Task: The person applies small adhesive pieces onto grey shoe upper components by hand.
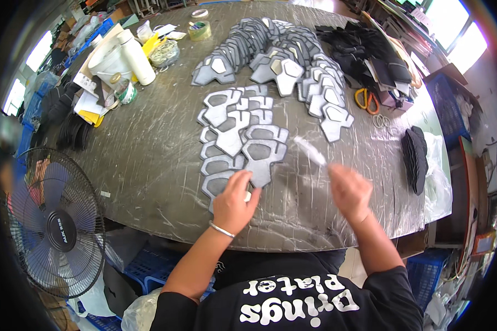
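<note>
My left hand [233, 205] is over the near end of the rows of grey flat cutout pieces [259, 169], its fingertips at the lower edge of one. Something small and white [247, 196] shows between its thumb and fingers; its kind is unclear. Right of the rows, my right hand [349, 192] is closed and blurred by motion. A long white thing [310, 150], smeared too much to name, sticks out from its fingers toward the upper left. The grey pieces overlap in columns, with openings in their upper parts.
Further back lie overlapping rows of grey pieces [243, 44], some with cream patches. Orange-handled scissors [366, 100] and black fabric pieces [359, 47] are at the right. A white bottle [136, 58] and tape roll [199, 30] stand back left. A fan [58, 226] stands near left.
</note>
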The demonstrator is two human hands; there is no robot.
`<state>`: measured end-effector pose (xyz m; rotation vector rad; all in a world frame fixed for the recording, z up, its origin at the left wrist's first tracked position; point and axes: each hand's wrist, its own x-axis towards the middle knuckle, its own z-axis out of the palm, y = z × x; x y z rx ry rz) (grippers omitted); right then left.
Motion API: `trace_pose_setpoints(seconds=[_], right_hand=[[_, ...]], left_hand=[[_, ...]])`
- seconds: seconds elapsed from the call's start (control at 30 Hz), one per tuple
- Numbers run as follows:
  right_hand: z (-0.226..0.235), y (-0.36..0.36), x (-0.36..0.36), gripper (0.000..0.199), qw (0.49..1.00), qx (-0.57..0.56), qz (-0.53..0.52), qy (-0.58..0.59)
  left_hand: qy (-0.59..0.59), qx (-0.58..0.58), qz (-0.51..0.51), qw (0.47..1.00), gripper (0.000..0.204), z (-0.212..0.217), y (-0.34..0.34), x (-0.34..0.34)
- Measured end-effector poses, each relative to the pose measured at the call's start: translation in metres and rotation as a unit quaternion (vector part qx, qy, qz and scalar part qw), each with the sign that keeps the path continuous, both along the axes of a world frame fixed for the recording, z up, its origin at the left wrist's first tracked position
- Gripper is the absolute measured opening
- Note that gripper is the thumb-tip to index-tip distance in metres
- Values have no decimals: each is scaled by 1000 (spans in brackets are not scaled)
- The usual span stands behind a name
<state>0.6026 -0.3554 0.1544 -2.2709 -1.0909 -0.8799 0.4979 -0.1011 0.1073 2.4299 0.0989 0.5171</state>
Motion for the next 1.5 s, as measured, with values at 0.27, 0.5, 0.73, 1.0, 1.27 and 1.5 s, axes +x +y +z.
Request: trace_pose_setpoints(seconds=[0.27,0.5,0.73,1.0,1.27,1.5], right_hand=[[-13,44,-40,30,996,62,64,-15],[-23,65,-43,24,970,-31,151,188],[-34,92,70,31,953,14,5,303],[-46,98,115,40,871,-53,-16,487],[-23,19,76,34,687,163,9,708],[-41,-61,42,24,823,179,-47,537]], left_hand=[[-18,-158,50,986,21,-6,15,6],[4,-191,81,978,27,-12,15,7],[8,-107,22,994,35,1,-9,-6],[26,-96,27,995,37,-7,-15,-9],[98,-134,-58,984,38,12,-43,-16],[126,-182,-155,963,32,15,-85,-17]])
